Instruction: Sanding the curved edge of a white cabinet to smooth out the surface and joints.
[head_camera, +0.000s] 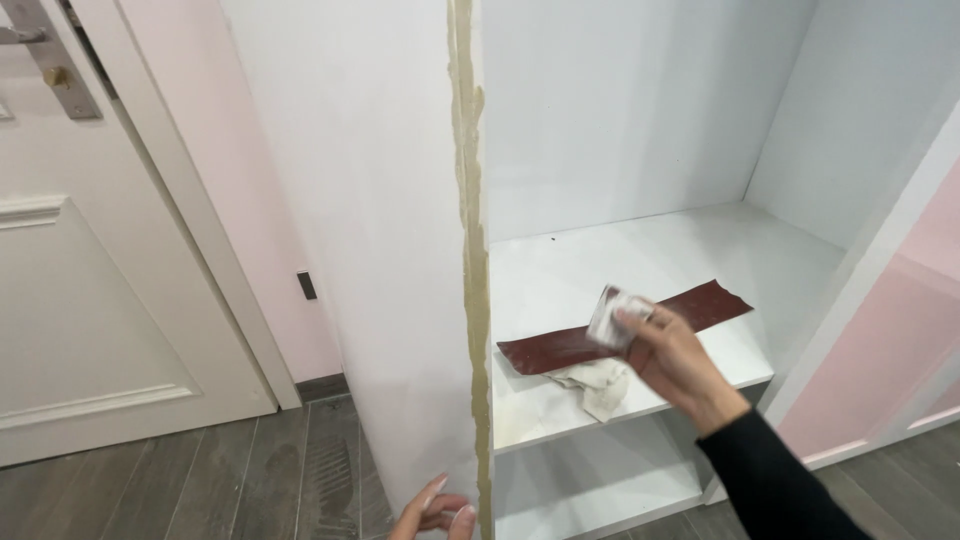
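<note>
My right hand (668, 358) holds a small folded white piece of sandpaper (612, 314) just above the white shelf (760, 258). Under it on the shelf lie a long reddish-brown sandpaper strip (700, 304) and a crumpled white cloth (598, 384). My left hand (432, 512) is at the bottom of the frame, fingers curled against the white cabinet side panel (370, 260), next to its front edge (470, 230), which is coated with beige filler.
A white panelled door (90, 300) with a metal handle stands at the left beside a pink wall (310, 330). The floor is grey wood plank (240, 480). A lower shelf (590, 470) sits beneath. A pink wall (890, 340) lies right of the cabinet.
</note>
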